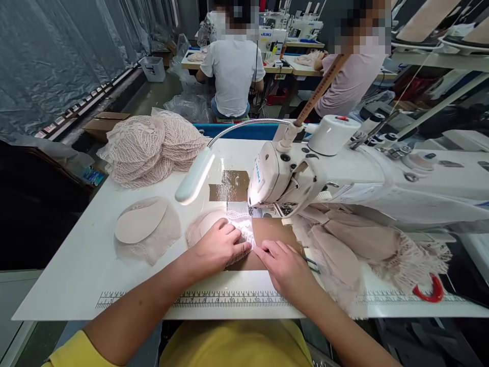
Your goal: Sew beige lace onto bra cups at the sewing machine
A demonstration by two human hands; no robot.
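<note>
left hand (219, 247) flat, fingers spread, pressing lace cup piece (239, 227) onto white table (76, 275), just in front of sewing machine (290, 176). right hand (284, 265) flat beside it, fingertips on the lace edge, nothing pinched. near table edge with printed ruler (229, 299) close below both wrists. open tabletop to the left, apart from a lone padded cup (143, 227). stack of lace cups (153, 148) at far left corner. sewn pile (355, 250) crowding right side. lamp (194, 178) overhanging the work.
</note>
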